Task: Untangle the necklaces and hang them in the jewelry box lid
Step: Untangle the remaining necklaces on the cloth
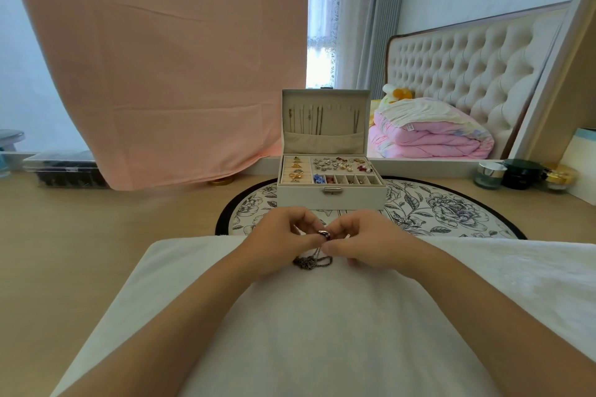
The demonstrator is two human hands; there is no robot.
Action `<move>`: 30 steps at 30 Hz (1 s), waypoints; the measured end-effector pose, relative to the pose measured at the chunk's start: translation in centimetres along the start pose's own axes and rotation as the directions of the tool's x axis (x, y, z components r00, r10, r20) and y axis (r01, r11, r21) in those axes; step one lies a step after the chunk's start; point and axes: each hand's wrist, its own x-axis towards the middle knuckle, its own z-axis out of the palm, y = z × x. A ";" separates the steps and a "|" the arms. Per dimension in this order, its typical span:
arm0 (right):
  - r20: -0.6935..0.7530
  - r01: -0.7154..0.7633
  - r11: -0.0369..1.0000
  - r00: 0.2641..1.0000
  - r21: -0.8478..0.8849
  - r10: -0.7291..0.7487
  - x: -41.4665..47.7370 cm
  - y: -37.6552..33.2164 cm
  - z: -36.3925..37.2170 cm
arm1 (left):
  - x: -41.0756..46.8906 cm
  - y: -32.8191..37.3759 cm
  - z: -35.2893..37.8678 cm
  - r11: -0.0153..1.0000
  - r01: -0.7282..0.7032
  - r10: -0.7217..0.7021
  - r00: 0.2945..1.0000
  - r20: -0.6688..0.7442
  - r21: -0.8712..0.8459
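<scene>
I see both hands, left [280, 235] and right [364, 240], pinching the tangled necklaces [312, 260] over the towel [322, 332].

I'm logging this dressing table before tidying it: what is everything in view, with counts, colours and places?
Jewelry box: one, cream, open, on mat.
Hung necklaces: several, thin, in lid.
Tangled chains: one clump, dark silver, on towel.
Pendant: one, silvery ring, above the clump.
Towel: one, white, nearest.
Mat: one, black-and-white floral, under box.
Jars: three, silver, black, gold, far right.
Sheet: one, pink, hanging left.
Quilt: one, pink, right of lid.
Bin: one, clear, far left.
Left hand: one, pinching pendant.
Right hand: one, pinching tangled chains.
</scene>
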 end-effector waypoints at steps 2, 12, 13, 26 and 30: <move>-0.030 0.009 0.997 1.000 0.082 -0.006 0.0 0.1 -0.2 | 0.1 0.1 0.0 0.999 -0.043 0.042 0.999 -0.012 -0.021; -0.131 0.004 0.832 0.988 0.555 0.083 0.3 0.2 -0.5 | -0.1 -1.1 -2.0 0.944 -0.091 0.002 0.964 0.267 0.319; -0.134 -0.002 0.793 0.985 0.609 0.105 0.3 0.2 -0.5 | 0.0 -1.1 -2.1 0.929 -0.107 0.017 0.968 0.249 0.354; -0.168 0.091 0.434 0.975 0.896 0.143 1.1 0.2 -1.4 | -0.3 -0.2 -3.6 0.670 -0.130 0.096 0.991 0.088 0.731; -0.214 0.016 0.853 0.970 0.522 0.113 0.8 0.9 -1.8 | -0.5 -0.3 -3.8 0.660 -0.116 0.039 0.992 0.120 0.743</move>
